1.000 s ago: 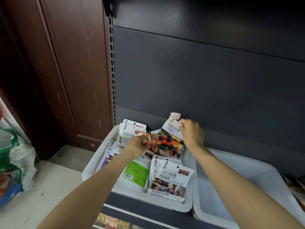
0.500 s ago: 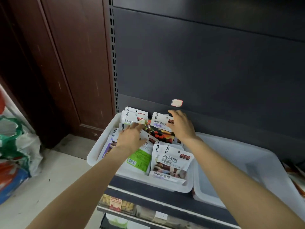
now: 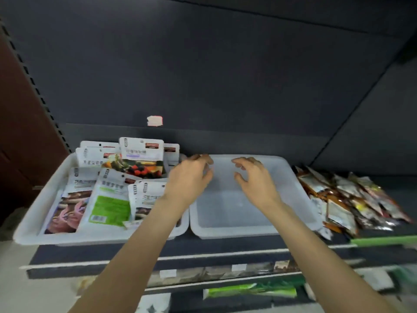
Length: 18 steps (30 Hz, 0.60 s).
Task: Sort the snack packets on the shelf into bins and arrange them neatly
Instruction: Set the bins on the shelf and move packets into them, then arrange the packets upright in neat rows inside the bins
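Two white bins stand side by side on the dark shelf. The left bin point(image 3: 29, 224) holds several white snack packets, among them a fruit-print packet point(image 3: 141, 159) upright at the back and a green-label packet point(image 3: 110, 204) lying flat. The right bin point(image 3: 255, 231) has nothing in it. My left hand point(image 3: 189, 179) hovers over the seam between the bins, fingers loosely curled, holding nothing. Over the right bin's back half, my right hand point(image 3: 255, 177) hangs with relaxed fingers and holds nothing. A pile of brown and silver snack packets point(image 3: 347, 197) lies loose on the shelf to the right.
The shelf's dark back panel point(image 3: 203, 86) rises behind the bins, with a small pale tag point(image 3: 154, 121) stuck on it. A lower shelf point(image 3: 248, 292) with green-labelled goods shows below the front edge. A brown wooden door point(image 3: 20, 132) stands at the far left.
Both hands have let go of the packets in the left bin and moved right, now over the right bin. The view has swung right, bringing the loose packet pile into sight.
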{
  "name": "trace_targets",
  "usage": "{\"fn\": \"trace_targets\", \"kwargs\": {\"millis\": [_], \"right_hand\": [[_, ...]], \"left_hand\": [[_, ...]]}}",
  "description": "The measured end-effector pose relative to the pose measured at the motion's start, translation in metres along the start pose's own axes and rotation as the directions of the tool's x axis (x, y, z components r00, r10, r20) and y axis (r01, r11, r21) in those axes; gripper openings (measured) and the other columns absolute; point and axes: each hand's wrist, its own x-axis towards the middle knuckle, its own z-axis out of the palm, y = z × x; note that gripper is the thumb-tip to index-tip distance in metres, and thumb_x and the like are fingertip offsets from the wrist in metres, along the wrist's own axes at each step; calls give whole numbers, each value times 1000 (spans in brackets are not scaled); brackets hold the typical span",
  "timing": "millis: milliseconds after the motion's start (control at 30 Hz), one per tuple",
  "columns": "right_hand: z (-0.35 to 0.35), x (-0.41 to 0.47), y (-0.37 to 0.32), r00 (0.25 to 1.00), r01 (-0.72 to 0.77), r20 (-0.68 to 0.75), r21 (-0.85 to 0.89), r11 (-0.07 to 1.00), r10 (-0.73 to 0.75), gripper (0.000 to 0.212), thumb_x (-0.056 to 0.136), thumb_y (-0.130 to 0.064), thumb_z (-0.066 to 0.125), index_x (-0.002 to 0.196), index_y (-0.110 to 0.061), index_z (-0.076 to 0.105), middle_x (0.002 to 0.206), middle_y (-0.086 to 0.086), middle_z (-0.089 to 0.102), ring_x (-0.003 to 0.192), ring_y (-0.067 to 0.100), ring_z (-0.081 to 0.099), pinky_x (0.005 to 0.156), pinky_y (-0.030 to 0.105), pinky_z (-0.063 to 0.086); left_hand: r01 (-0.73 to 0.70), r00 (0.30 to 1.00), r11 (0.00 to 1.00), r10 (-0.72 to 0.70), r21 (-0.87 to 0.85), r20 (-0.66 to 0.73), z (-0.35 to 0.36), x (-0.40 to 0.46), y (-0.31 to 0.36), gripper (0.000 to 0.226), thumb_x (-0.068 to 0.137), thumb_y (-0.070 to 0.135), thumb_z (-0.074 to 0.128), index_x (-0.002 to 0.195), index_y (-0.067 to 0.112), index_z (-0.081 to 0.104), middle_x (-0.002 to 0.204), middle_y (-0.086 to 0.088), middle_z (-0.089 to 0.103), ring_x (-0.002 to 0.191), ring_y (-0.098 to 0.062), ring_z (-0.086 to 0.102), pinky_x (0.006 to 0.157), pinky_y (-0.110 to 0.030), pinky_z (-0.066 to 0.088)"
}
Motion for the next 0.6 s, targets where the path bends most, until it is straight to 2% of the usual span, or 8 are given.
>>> {"fn": "trace_targets", "kwargs": {"millis": [133, 267, 367, 467, 600], "right_hand": [[-38, -29, 82, 995, -99, 6, -21, 995, 99, 34, 93, -15, 53, 127, -16, 56, 123, 6, 56, 111, 22, 55, 91, 36, 46], [-81, -60, 178, 977, -214, -15, -73, 974, 214, 34, 92, -16, 54, 125, -18, 56, 124, 6, 55, 113, 26, 53, 89, 38, 47], [-111, -75, 246, 969, -245, 2, -82, 966, 246, 35, 92, -17, 54, 128, -17, 55, 127, 6, 54, 115, 26, 53, 90, 39, 48], [-135, -79, 306, 963, -264, 27, -110, 958, 268, 34, 93, -17, 53, 127, -16, 55, 125, 5, 55, 111, 25, 56, 85, 37, 51], [-156, -77, 374, 936, -332, 74, -146, 932, 345, 34, 95, -19, 51, 129, -16, 53, 128, 8, 50, 110, 30, 55, 79, 35, 49]], "left_hand": [[-33, 995, 993, 43, -110, 93, 61, 11, 75, 24, 94, 25, 50, 116, 23, 59, 112, 5, 63, 101, -17, 59, 78, -35, 50], [-49, 983, 990, 71, -131, 170, 130, 23, 157, 24, 92, 24, 51, 115, 22, 59, 113, 3, 62, 102, -20, 59, 82, -38, 51], [-48, 976, 985, 81, -165, 201, 177, 33, 218, 24, 93, 23, 53, 116, 21, 59, 114, 0, 61, 102, -20, 58, 82, -37, 51], [-70, 966, 980, 113, -187, 233, 217, 45, 273, 25, 93, 24, 54, 117, 19, 59, 118, -2, 60, 105, -20, 58, 85, -40, 50], [-83, 950, 984, 127, -159, 286, 259, 64, 322, 29, 94, 27, 54, 121, 20, 57, 124, 0, 56, 111, -19, 55, 87, -34, 49]]}}
